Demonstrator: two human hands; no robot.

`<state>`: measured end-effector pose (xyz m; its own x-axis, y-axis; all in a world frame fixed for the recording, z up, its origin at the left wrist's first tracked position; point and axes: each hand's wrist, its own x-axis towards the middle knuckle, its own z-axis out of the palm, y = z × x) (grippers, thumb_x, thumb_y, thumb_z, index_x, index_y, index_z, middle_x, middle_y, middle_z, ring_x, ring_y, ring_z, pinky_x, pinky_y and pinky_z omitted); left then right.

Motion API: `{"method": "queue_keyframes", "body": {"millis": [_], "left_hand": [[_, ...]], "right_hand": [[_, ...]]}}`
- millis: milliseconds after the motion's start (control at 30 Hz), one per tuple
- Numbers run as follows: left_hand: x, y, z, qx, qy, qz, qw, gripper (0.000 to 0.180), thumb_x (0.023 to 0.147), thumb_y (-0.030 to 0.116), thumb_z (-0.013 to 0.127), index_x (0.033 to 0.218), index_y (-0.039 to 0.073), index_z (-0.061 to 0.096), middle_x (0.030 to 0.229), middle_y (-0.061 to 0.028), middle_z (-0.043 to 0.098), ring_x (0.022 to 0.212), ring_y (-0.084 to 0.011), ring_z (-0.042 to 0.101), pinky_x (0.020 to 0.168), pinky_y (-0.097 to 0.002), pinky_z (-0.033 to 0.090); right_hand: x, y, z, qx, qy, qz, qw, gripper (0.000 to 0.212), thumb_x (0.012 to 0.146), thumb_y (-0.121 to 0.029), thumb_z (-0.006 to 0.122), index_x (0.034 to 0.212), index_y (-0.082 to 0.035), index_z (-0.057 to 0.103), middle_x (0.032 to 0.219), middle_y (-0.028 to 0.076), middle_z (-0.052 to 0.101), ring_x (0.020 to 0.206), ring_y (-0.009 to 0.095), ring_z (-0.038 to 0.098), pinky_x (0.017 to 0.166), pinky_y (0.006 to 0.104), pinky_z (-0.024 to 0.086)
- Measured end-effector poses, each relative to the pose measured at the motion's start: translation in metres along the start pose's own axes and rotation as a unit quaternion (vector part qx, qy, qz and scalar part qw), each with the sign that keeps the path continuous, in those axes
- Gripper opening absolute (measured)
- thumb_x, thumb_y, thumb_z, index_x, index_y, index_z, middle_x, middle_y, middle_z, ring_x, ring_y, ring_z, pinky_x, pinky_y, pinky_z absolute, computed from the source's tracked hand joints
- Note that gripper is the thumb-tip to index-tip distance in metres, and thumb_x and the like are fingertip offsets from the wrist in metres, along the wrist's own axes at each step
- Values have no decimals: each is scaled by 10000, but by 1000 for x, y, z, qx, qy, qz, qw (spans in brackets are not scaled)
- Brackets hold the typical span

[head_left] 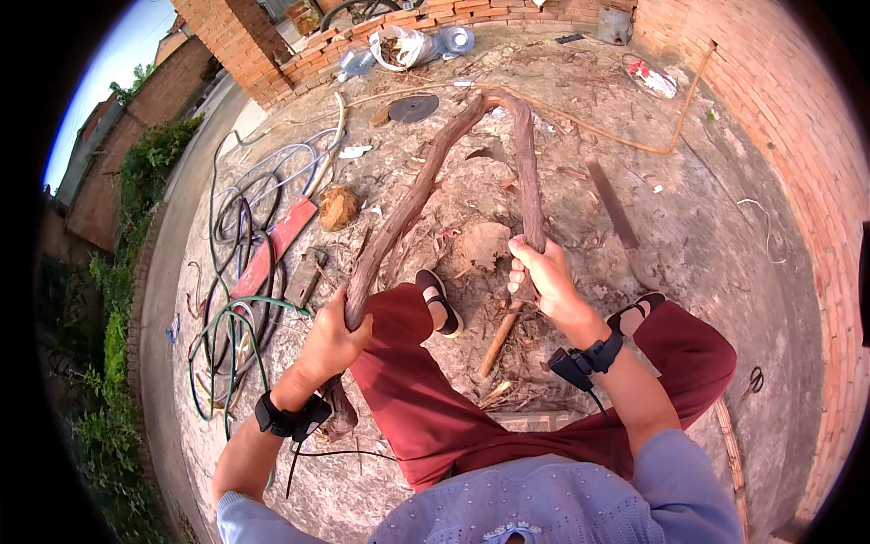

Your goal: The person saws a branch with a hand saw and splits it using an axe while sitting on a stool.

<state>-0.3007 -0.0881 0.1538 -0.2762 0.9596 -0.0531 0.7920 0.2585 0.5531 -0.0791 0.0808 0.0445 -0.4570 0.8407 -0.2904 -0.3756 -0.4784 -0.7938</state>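
A thick, rough-barked branch [419,186] bends sharply at its far end, so its two arms come back toward me like a narrow arch. My left hand [333,337] is wrapped round the end of the left arm, above my left knee. Around the right arm, near its lower end, my right hand [542,276] is closed with the thumb lying along the bark. Beneath the arch, a round flat piece of wood [483,247] rests on the littered ground. Below my right hand a split stick [500,341] lies among bark scraps.
Tangled hoses [237,227] and a red plank [276,245] lie to the left. A dark flat bar [612,204] rests at the right, with scissors [754,381] nearer me. A white sack [404,49] stands by the far brick wall. Another brick wall [779,118] borders the right side.
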Motion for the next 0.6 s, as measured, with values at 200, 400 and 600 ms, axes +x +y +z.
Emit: {"method": "queue_keyframes", "body": {"millis": [200, 400, 600], "left_hand": [[48, -27, 9, 81, -56, -16, 995, 388, 734, 184, 581, 948, -110, 447, 727, -301, 533, 721, -416, 558, 612, -427, 427], [117, -56, 1, 202, -81, 79, 973, 347, 698, 135, 571, 974, -43, 460, 609, -205, 522, 502, -342, 529, 496, -401, 424], [191, -96, 45, 457, -62, 218, 860, 366, 736, 63, 515, 1087, 44, 417, 731, -181, 569, 656, -341, 575, 587, -464, 439]], "right_hand": [[27, 13, -43, 95, -15, 175, 980, 120, 804, -125, 585, 810, -39, 502, 632, 45, 512, 481, 147, 508, 445, 299, 444], [59, 52, -58, 183, 14, 205, 961, 129, 800, -78, 549, 851, 15, 476, 730, 103, 526, 597, 187, 554, 513, 305, 484], [120, 118, -109, 280, 51, 256, 924, 90, 796, -104, 553, 826, -38, 500, 732, 86, 500, 680, 227, 558, 523, 286, 490]]}}
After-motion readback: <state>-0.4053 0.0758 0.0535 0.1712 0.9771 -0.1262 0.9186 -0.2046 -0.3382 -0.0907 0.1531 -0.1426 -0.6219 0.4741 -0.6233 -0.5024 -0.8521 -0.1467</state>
